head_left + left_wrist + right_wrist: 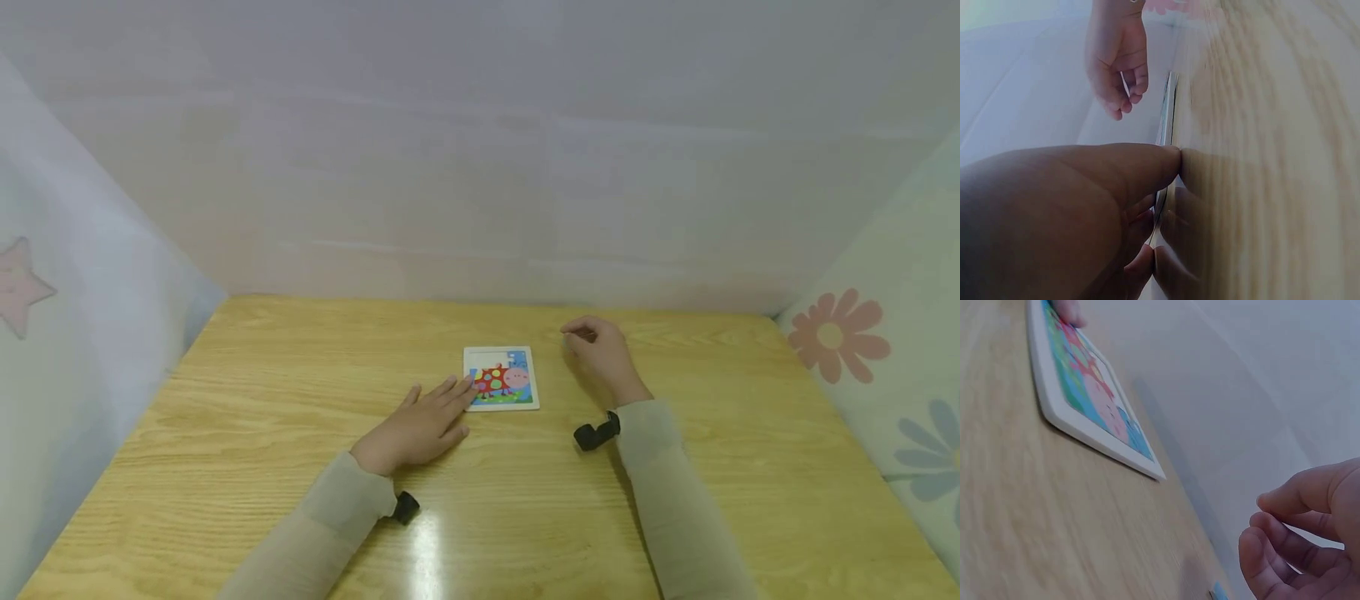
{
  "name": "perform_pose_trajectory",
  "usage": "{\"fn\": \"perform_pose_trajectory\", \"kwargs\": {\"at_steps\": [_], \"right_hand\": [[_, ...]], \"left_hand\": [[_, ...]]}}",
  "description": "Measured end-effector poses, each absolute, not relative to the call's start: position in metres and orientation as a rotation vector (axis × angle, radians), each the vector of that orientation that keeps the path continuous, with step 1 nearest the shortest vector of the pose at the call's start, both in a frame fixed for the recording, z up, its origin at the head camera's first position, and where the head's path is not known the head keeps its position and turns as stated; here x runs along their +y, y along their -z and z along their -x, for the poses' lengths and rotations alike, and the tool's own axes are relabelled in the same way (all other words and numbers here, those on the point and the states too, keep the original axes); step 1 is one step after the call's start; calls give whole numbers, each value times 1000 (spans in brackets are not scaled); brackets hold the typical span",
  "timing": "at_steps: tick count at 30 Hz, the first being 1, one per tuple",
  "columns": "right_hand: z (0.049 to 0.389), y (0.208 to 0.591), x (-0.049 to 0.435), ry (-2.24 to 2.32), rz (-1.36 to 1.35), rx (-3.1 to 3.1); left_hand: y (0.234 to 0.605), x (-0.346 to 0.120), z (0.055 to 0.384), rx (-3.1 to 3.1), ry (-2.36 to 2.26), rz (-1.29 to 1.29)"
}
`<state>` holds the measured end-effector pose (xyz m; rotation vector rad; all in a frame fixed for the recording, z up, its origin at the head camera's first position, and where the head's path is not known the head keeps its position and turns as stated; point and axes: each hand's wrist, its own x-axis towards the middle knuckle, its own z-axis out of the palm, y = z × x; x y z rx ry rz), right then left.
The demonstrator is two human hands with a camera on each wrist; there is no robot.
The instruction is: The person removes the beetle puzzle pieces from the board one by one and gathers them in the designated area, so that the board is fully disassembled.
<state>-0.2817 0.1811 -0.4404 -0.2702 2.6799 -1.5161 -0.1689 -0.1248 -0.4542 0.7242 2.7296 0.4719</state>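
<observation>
A square jigsaw puzzle in a white frame [536, 387] lies flat on the table, showing a red spotted animal with a pink face. Its upper left part is bare white. The left hand [423, 425] lies with straight, spread fingers, fingertips touching the puzzle's left side. To the right of the puzzle, the right hand [603, 354] hovers above the table, fingers loosely curved and thumb near the index finger. Nothing shows between those fingers in the right wrist view. Below them a small blue puzzle piece [1219, 591] lies on the table, partly cut off by the image edge.
The wooden table [262, 375] meets a pale wall covering [480, 208] at its back edge. Fabric panels stand at both sides, one with a pink star [21, 287], the other with a red flower [836, 336]. Black wrist cameras sit at both cuffs.
</observation>
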Motion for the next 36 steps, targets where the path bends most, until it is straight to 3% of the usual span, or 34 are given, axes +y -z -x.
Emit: {"fn": "perform_pose_trajectory", "kwargs": {"at_steps": [8,14,36], "right_hand": [[272,445,156,1382,357,2679],[263,453,141,1338,277,2597],[275,457,123,1131,469,2670]], "left_hand": [[455,-124,169,2736,-457,-717],[456,-125,168,2741,-459,-717],[453,-128,166,2747,-480,-738]]}}
